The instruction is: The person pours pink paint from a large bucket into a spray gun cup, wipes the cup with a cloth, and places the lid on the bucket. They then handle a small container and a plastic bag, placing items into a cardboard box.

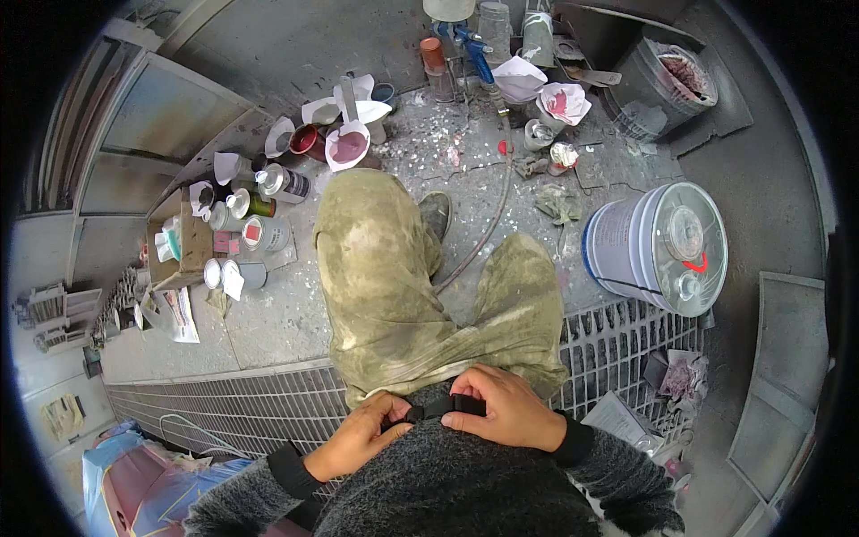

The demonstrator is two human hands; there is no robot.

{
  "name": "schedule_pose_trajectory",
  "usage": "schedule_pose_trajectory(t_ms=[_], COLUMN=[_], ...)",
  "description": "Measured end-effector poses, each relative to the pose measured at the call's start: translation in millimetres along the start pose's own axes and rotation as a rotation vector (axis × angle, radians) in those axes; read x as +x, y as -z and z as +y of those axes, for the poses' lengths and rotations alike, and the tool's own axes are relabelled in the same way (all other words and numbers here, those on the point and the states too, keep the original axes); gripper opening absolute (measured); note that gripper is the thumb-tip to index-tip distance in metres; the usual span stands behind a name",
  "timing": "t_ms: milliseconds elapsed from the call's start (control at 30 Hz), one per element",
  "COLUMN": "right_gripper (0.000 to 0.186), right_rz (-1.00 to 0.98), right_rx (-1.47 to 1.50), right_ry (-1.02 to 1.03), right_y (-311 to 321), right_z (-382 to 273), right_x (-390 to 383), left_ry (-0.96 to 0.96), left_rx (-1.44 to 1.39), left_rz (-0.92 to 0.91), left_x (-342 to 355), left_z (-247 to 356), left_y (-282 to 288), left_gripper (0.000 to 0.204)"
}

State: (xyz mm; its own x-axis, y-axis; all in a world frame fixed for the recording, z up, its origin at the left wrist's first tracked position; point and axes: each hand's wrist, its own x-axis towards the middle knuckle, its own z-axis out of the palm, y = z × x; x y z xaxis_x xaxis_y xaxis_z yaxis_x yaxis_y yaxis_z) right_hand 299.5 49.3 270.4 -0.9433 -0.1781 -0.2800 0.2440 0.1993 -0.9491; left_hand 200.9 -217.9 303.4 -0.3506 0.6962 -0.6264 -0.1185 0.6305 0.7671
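Paint-spattered floor underfoot. Left hand: fingers curled, thumb and fingers closed on the left part of a black strap at the person's waist. Right hand: partly curled, pinching the strap's right part. White bucket beyond, right of this hand.

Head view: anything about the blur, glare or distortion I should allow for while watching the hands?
Head view: the left hand and right hand on the black strap look fairly sharp; head view: fisheye bows the floor grating and blackens the corners; head view: light looks soft, with pale glare on the bucket lid.
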Motion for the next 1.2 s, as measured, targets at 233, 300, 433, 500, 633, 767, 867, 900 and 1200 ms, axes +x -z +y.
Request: schedule_pose_trajectory(t_ms=[233, 300, 433, 500, 633, 767, 867, 900, 1200], right_gripper=[0.048, 0.048, 0.047, 0.046, 0.046, 0.046, 0.045, 0.045, 0.039], right_rz=[-0.005, -0.008, 0.017, 0.010, -0.070, -0.326, -0.332, -0.305, 0.075], right_rx=[0.073, 0.105, 0.118, 0.136, 0.094, -0.124, -0.140, -0.119, 0.036], right_ry=[-0.007, -0.009, 0.034, 0.025, 0.012, 0.009, 0.004, 0.000, -0.007], right_y=[1.5, 1.8, 0.1, 0.0, 2.3, 6.0, 1.5, -1.2, -14.4], right_z=[0.8, 2.4, 7.3, 9.2, 9.9, 9.9, 9.1, 8.8, -0.3], right_x=[-0.2, 0.4, 3.9, 5.7, 13.8, 31.1, 38.2, 38.6, 20.7], left_ry=[-0.046, -0.064, -0.021, -0.039, -0.040, -0.054, -0.016, 0.016, -0.012], left_rx=[-0.023, -0.055, -0.074, -0.049, -0.060, -0.031, -0.082, -0.111, -0.036], left_rz=[0.035, 0.040, 0.025, 0.028, 0.014, -0.051, -0.063, -0.057, -0.062], left_x=[7.0, 9.5, 15.7, 19.7, 24.3, 20.4, 17.7, 17.1, 19.7], left_z=[12.5, 15.6, 17.1, 16.1, 13.1, 9.9, 6.5, 5.4, 7.1], left_y=[-3.6, -4.4, -5.8, -6.9, -6.9, 3.7, 8.8, 8.8, 13.0], left_gripper=[0.030, 0.032, 0.035, 0.035, 0.036, 0.037, 0.038, 0.038, 0.040])
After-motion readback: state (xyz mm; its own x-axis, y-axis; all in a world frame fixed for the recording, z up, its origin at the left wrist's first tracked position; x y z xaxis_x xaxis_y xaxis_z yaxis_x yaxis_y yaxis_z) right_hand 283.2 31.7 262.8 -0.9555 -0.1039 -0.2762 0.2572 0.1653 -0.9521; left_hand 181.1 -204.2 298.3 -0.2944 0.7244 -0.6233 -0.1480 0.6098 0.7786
